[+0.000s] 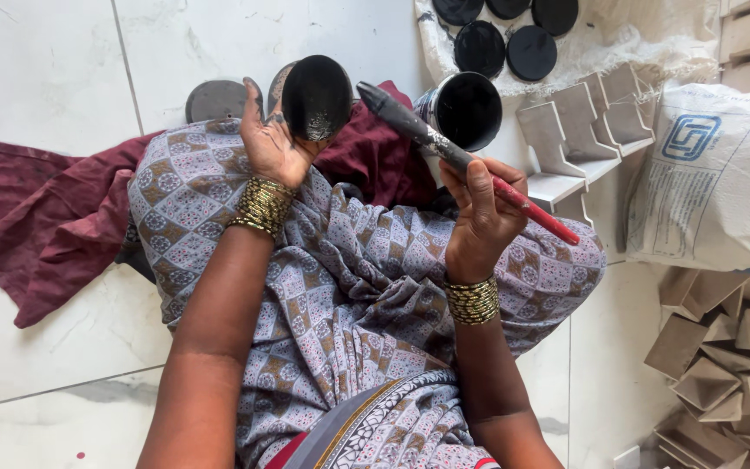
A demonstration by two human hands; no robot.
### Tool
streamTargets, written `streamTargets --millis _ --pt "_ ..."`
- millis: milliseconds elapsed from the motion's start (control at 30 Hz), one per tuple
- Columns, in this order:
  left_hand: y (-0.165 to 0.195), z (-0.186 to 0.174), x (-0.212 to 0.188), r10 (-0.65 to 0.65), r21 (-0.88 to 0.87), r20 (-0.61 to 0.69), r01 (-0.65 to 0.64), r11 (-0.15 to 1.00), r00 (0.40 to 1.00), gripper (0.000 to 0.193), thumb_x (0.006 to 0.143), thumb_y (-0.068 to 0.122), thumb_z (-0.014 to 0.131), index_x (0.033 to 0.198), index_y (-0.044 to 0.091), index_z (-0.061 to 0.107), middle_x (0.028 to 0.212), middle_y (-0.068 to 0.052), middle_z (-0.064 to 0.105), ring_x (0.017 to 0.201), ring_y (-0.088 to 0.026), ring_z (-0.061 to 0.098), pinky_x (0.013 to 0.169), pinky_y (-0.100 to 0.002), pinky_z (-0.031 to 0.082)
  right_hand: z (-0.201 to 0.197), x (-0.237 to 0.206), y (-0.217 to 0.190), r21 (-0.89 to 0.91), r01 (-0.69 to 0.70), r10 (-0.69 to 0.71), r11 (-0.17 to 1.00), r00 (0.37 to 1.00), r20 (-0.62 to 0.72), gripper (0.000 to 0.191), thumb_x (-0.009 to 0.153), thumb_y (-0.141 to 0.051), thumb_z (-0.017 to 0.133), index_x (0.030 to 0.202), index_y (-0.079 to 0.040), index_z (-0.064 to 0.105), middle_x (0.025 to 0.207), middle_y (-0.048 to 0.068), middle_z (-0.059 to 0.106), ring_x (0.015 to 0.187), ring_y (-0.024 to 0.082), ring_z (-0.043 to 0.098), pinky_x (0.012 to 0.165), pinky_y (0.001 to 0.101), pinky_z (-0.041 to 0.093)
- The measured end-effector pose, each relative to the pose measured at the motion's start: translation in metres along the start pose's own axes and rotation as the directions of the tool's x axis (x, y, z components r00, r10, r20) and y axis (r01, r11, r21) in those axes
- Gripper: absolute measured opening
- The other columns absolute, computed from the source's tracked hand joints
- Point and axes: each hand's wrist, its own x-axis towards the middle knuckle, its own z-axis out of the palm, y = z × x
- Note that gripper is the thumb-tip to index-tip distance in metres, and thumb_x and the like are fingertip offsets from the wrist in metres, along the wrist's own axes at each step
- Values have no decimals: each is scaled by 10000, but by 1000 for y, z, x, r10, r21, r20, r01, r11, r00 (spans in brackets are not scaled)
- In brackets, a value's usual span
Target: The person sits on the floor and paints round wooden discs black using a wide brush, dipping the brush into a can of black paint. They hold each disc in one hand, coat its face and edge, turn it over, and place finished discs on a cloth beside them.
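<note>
White floor (pixel 45 78), left hand (pixel 273 143) disc (pixel 316 97), right hand (pixel 479 217) brush (pixel 462 161)

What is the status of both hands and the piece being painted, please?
Left hand holds black oval piece. Right hand grips paintbrush. Paint can just beyond; nothing between.

A black-painted oval disc (pixel 317 97) stands upright at the fingertips of the left hand (pixel 273 143), its lower edge in the fingers. A red-handled paintbrush (pixel 457 158), black at its tip, slants across the right hand's (pixel 481 221) fingers, tip just beside the disc.
</note>
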Motion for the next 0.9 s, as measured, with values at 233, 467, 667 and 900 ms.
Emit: streamTargets --millis 233,467,667,900 --pt "1 1 1 18 20 64 -20 1000 998 797 995 615 493 1532 28 452 1518 -186 554 1408 -366 566 1178 -619 490 4 -14 4 -138 81 -68 987 993 95 163 1028 -40 691 1104 23 561 1110 210 707 996 273 756 886 379 685" --pt "1 -1 3 29 53 -33 -27 998 999 865 936 661 517 1503 10 463 1476 -208 583 1378 -388 587 1131 -639 517 2 -21 -2 -164 168 -156 972 984 85 192 1024 -16 691 1122 38 536 1145 224 686 1038 273 746 901 373 695" --pt "1 -3 3 27 41 -5 -27 999 1000 837 938 657 518 1505 43 472 1474 -167 582 1368 -358 589 1134 -620 521 12 -20 3 -195 164 -141 967 982 126 172 1038 -9 680 1119 49 540 1164 224 679 1028 270 743 904 372 691" --pt "0 0 3 43 7 55 -44 999 998 732 1000 596 503 1495 57 485 1490 -179 579 1380 -360 593 1170 -602 513 4 -33 -4 -213 171 -151 962 983 106 184 1030 -9 680 1127 38 531 1169 211 673 1015 260 740 888 369 691"
